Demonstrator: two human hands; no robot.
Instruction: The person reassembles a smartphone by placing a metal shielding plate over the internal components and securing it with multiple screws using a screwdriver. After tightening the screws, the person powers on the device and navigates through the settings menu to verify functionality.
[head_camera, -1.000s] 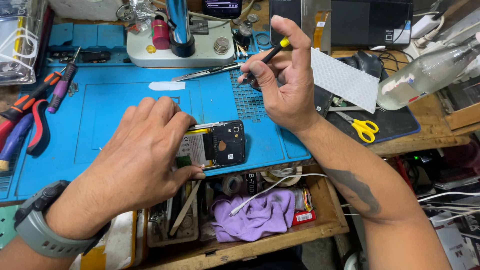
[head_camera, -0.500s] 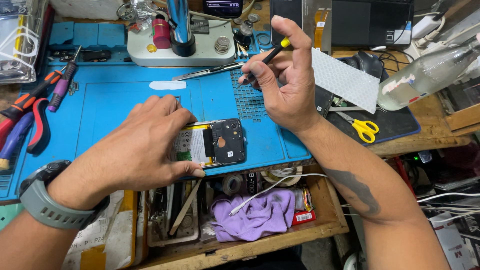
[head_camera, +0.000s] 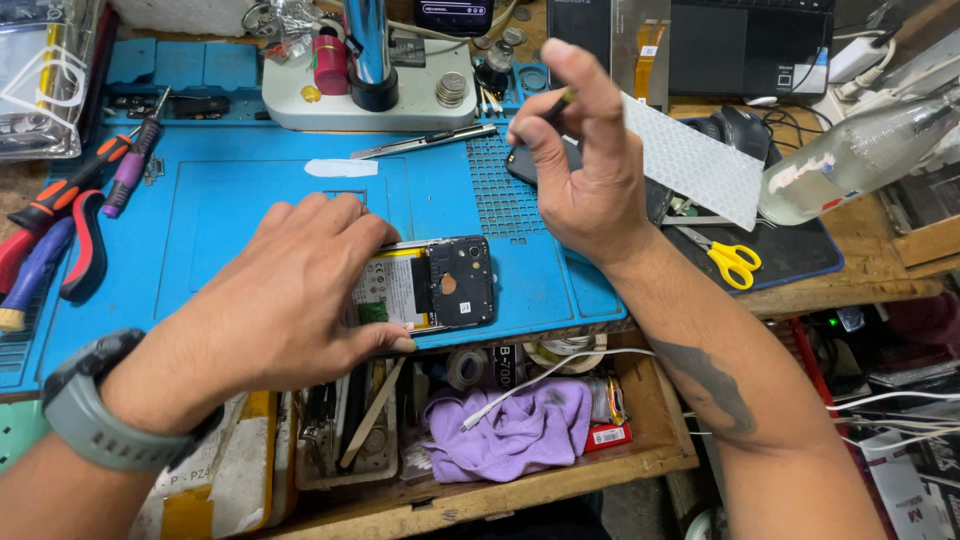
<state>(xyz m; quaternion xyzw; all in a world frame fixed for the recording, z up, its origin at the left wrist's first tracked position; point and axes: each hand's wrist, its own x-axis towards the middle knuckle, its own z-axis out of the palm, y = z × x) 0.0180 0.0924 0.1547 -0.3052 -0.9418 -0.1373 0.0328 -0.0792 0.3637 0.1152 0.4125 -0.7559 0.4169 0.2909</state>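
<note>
Since a second ago the right hand (head_camera: 590, 160) has closed tighter and lifted a little: the dark, yellow-tipped tool (head_camera: 565, 97) that stuck out plainly above the knuckles is now almost swallowed by the curled fingers, with only a yellow bit showing beside the forefinger. Meanwhile the left hand (head_camera: 290, 300) has hardly shifted and keeps its hold on the opened phone (head_camera: 435, 285).

That left hand lies palm down, fingers bent over the phone's near end, thumb pressed along its lower edge, so the phone is pinned flat to the blue mat (head_camera: 250, 210). A grey watch (head_camera: 95, 415) sits on the wrist. Showing just right of the fingertips are the phone's yellow-edged battery and black camera plate.

Held up off the mat, beyond and to the right of the phone, the right hand has thumb and fingers pinched together on the tool, its forearm running down to the lower right.

Beyond the gripped phone stands a microscope base (head_camera: 370, 95); pliers (head_camera: 70, 245) lie far to its left. Yellow scissors (head_camera: 735, 262) rest right of the raised hand. An open drawer below the phone holds a purple cloth (head_camera: 520, 435).
</note>
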